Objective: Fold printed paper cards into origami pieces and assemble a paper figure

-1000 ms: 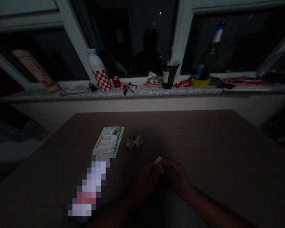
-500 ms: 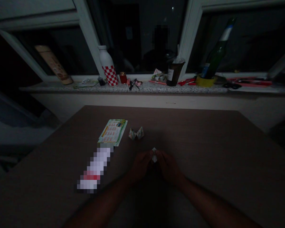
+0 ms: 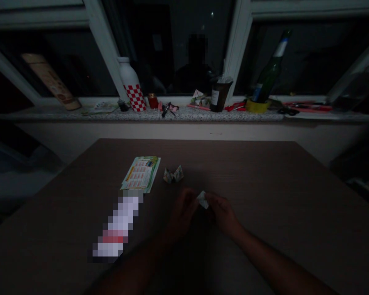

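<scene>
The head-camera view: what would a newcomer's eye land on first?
Likely the bright pixelated strip at left on the table, then the red-checked white bottle on the windowsill behind. Farther right on that sill is the tall green bottle. Front and centre, the right hand holds a small folded paper, the left hand close beside it.

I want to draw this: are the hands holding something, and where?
A small folded paper. The right hand holds its right edge; it's too dark to tell whether the left hand grips it too.
</scene>
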The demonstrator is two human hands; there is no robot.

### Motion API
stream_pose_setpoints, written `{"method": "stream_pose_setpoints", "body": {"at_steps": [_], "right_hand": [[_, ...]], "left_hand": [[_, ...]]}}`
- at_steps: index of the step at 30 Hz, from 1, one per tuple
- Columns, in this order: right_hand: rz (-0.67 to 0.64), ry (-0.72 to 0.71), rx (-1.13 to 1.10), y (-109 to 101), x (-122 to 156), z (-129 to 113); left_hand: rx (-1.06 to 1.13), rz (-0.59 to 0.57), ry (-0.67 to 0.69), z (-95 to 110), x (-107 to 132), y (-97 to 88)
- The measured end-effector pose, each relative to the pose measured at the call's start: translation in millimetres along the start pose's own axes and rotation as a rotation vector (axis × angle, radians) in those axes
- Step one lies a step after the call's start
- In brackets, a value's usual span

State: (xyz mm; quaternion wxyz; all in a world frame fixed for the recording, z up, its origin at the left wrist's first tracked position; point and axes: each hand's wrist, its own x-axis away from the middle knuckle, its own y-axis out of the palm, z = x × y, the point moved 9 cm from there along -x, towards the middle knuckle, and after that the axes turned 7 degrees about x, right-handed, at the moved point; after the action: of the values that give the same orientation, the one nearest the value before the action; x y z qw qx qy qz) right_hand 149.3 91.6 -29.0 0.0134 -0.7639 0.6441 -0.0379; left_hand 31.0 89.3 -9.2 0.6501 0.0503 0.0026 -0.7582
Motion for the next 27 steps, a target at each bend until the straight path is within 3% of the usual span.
{"method": "stream_pose_setpoints", "body": {"at_steps": [4,7,10,13,19,23,27], "right_hand": [[-0.007,0.019,-0.004,-3,-2,2],[-0.018,0.007,0.024,-5,-4,1],[-0.037,-0.028,0.09,-5,-3,-3],[-0.035,-0.101,0.187,-4,1,-12],[-0.019,-0.299,0.411,-3,1,-35],[-0.057,-0.397,0.516,-1,-1,-45],[-0.115,-0.448,0.574,4,4,-44]], "left_hand": [[-0.291,-0.095,0.335,35,6,6.6],[-0.469,-0.145,0.432,45,6,13.3],[-0.545,-0.142,0.377,44,4,12.0],[-0.541,-0.061,0.277,41,6,1.4],[-0.326,0.083,0.067,31,9,-21.2],[-0.157,0.037,-0.049,13,5,-18.1],[-0.146,-0.036,-0.06,6,2,-4.8]]}}
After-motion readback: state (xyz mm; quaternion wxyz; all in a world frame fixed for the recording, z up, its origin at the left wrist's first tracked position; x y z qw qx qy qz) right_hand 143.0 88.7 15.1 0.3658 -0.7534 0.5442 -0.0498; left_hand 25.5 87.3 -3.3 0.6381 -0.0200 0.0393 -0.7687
